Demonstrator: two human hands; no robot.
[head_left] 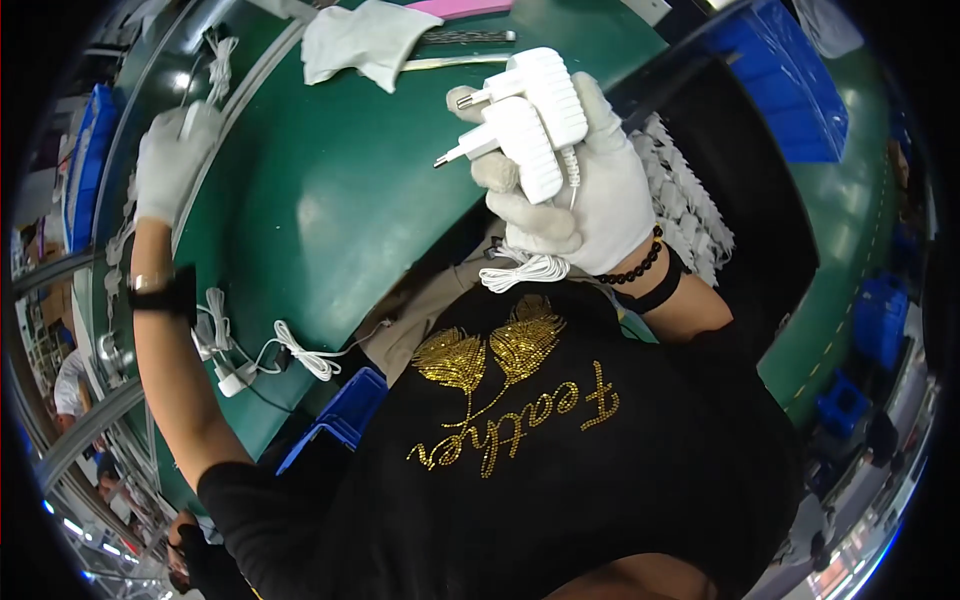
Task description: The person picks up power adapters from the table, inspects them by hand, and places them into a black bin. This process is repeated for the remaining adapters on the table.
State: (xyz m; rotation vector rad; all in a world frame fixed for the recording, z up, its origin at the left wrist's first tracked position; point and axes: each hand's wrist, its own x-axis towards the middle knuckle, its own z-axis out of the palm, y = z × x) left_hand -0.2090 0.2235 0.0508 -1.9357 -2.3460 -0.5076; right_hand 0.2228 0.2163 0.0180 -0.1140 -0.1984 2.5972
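My right hand (600, 200), in a white glove, holds two white plug-in power adapters side by side. The upper power adapter (553, 95) and the lower power adapter (527, 148) both point their two-pin plugs to the left. Below that hand hangs a bundled white cable (525, 272). Out at the far left, my gloved left hand (178, 160) reaches over the metal rail by the table edge. Its fingers are bent round a small white piece, whose kind I cannot make out. Beyond it lies another bundled white cable (221, 62).
On the green table (330, 200) lie a white cloth (365, 42) and a pink strip (460, 8). Nearer left are another adapter (237, 378) and a coiled cable (305, 355). A blue bin (340, 418) stands below the edge. Many white adapters (685, 200) are stacked at right, near a blue crate (785, 85).
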